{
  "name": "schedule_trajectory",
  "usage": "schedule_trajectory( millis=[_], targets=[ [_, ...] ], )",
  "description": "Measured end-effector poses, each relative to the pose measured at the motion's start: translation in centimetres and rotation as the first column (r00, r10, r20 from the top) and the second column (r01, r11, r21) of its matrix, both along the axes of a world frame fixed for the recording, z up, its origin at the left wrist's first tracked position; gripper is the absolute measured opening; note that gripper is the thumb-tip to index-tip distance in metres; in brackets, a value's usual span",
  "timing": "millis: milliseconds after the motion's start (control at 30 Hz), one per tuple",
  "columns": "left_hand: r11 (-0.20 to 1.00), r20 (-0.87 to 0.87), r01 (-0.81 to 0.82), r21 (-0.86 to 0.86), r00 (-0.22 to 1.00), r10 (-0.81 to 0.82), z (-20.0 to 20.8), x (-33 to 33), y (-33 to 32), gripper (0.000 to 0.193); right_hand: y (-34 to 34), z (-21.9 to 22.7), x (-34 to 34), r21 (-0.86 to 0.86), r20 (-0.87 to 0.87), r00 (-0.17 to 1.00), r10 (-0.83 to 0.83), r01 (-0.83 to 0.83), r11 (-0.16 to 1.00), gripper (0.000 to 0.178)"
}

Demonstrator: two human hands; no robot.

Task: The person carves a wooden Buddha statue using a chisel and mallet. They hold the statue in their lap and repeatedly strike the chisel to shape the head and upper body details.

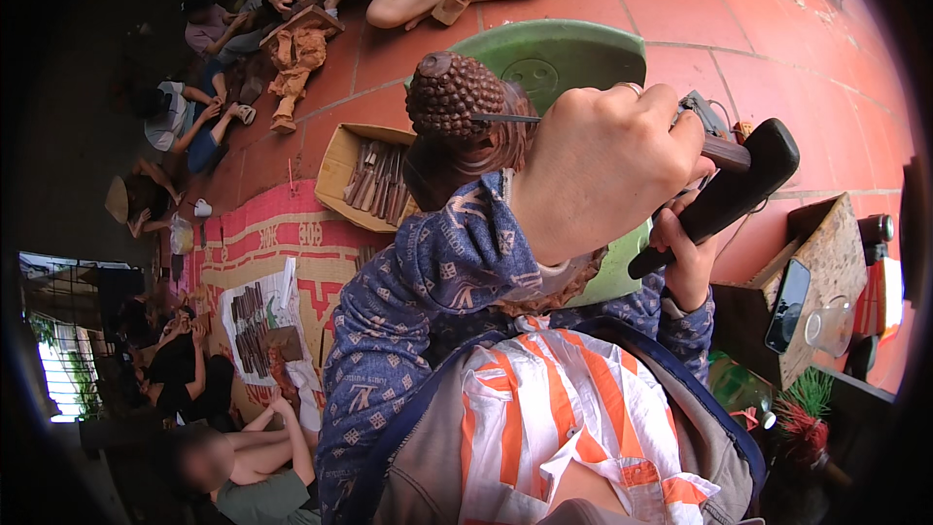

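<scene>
My left hand (pixel 612 165) is closed around a chisel, its thin metal blade (pixel 505 119) pointing left and its brown wooden handle (pixel 727 152) sticking out to the right. The blade's tip meets the knobbly curls of a dark brown carved wooden head (pixel 455 97); much of the carving is hidden behind my hand and sleeve. In my right hand (pixel 685 248) is a black wooden mallet (pixel 743 190), gripped near its narrow lower end. The mallet's broad end is beside the chisel handle's butt; whether they touch I cannot tell.
A green plastic chair (pixel 559 53) stands behind the carving. To the left are a box (pixel 335 170) of chisels and more tools on white paper (pixel 233 306). At right, a wooden box (pixel 826 243) carries a phone (pixel 787 301) and a clear cup (pixel 829 326). Several people sit around, some carving.
</scene>
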State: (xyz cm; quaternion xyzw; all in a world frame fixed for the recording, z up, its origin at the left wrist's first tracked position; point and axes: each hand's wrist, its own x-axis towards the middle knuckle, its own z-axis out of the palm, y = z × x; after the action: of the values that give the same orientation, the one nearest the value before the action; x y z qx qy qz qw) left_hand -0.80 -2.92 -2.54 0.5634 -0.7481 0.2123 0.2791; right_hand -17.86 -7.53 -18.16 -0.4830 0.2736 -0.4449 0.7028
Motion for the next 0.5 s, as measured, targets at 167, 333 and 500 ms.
schedule_trajectory(
  millis=[167,333,500],
  targets=[
    [1.000,-0.007,-0.008,-0.022,1.000,0.008,0.0,0.0,0.0,0.024,0.0,-0.3,0.2,-0.001,-0.026,0.999,-0.032,0.032,0.999,0.014],
    [1.000,-0.029,0.009,-0.026,1.000,-0.010,0.4,0.0,0.1,0.025,-0.3,0.1,-0.1,-0.114,-0.115,0.989,-0.089,0.075,0.991,0.014],
    [0.991,-0.099,0.109,-0.073,0.988,-0.116,1.6,-0.3,0.9,0.027,-0.5,0.8,-0.9,-0.176,-0.016,0.989,-0.146,0.141,0.974,0.021]
  ],
)
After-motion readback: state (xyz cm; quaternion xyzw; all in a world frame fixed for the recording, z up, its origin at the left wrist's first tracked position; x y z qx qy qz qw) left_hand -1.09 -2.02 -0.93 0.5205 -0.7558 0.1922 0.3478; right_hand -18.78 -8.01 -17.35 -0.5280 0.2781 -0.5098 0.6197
